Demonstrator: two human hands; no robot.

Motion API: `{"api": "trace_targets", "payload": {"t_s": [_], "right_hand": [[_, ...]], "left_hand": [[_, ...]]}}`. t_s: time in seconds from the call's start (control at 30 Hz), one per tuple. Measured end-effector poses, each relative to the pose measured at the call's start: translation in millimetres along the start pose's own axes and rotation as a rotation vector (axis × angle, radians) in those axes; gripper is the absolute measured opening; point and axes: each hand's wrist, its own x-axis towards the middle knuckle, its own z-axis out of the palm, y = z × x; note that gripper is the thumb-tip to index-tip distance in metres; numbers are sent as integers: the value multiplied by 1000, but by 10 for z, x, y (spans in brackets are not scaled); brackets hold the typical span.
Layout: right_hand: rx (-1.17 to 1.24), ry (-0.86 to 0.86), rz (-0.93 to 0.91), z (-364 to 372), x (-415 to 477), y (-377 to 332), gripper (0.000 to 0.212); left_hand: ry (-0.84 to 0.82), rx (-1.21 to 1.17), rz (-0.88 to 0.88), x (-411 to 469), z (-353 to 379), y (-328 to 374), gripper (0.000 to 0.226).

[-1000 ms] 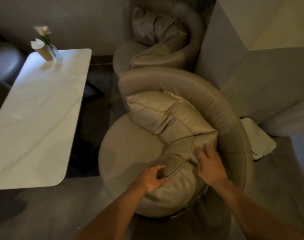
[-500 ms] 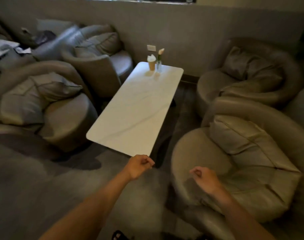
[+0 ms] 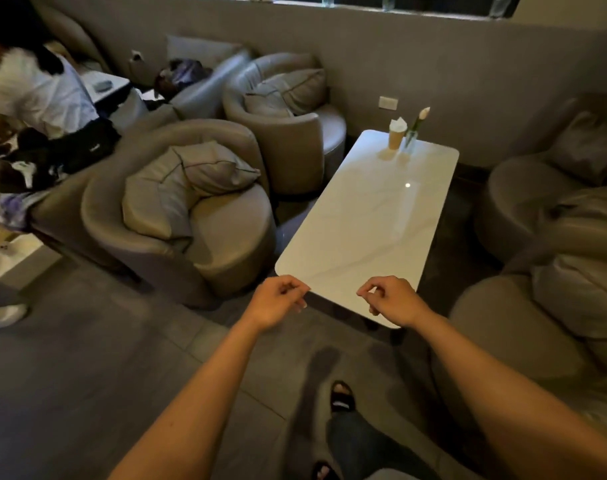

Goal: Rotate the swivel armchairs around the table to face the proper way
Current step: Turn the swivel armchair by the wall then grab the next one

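A white marble-look table [image 3: 371,223] stands in the middle with beige round armchairs on both sides. On the left, the near armchair [image 3: 205,244] opens toward the table and the far armchair [image 3: 295,143] sits behind it. On the right, the near armchair [image 3: 523,327] and far armchair [image 3: 523,202] are partly cut off, each holding a cushion. My left hand [image 3: 277,301] and my right hand [image 3: 390,299] hover in front of the table's near end, fingers loosely curled, holding nothing and touching no chair.
A paper cup [image 3: 396,136] and a small vase with a flower [image 3: 412,133] stand at the table's far end. A person in a white top [image 3: 35,88] bends over at the far left by a sofa with bags. My sandalled foot [image 3: 341,398] is on the grey floor.
My hands let go of the right near armchair's cushion and pulled back. My view swung left and farther out, so the whole table and the left armchairs came into sight.
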Motion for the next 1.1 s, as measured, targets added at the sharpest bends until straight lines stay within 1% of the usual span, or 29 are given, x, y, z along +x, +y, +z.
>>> {"api": "trace_targets", "payload": {"t_s": [0.03, 0.13, 0.2, 0.27, 0.37, 0.47, 0.53, 0.6, 0.67, 0.77, 0.9, 0.93, 1.0, 1.1], "right_hand": [[8, 14, -10, 95, 302, -188, 16], [24, 40, -31, 176, 697, -393, 14], [42, 66, -50, 262, 1132, -571, 14], [62, 91, -63, 337, 1646, -770, 15], [101, 128, -54, 405, 2469, -1165, 18], [109, 163, -97, 409, 3171, -1580, 21], [114, 183, -105, 360, 3632, -1865, 22], [127, 221, -102, 303, 4068, -2142, 20], [153, 244, -99, 265, 4490, -2322, 20], [155, 225, -71, 201, 5097, -2552, 20], [111, 249, -9, 70, 5795, -2747, 20], [110, 261, 4, 42, 5951, -2783, 20], [100, 288, 29, -8, 6205, -2824, 19], [82, 315, 41, -100, 6540, -2877, 19]], "left_hand": [[11, 11, 9, 170, -276, -56, 13], [-5, 9, 22, 344, -618, -164, 10], [-13, 35, 25, 603, -948, -223, 10], [6, 74, 24, 944, -1339, -258, 10], [78, 161, -3, 1460, -1955, -238, 9], [85, 237, 5, 1946, -2438, -192, 13], [96, 278, 10, 2298, -2713, -153, 9], [105, 291, 21, 2650, -2967, -142, 10], [50, 290, 8, 3005, -3169, -188, 10], [-65, 207, 2, 3525, -3490, -195, 10], [-97, 235, 23, 4212, -3925, -89, 27], [-97, 239, 29, 4396, -4025, -77, 27], [-102, 270, 46, 4712, -4178, 7, 20], [-80, 292, 114, 5190, -4385, 182, 12]]}}
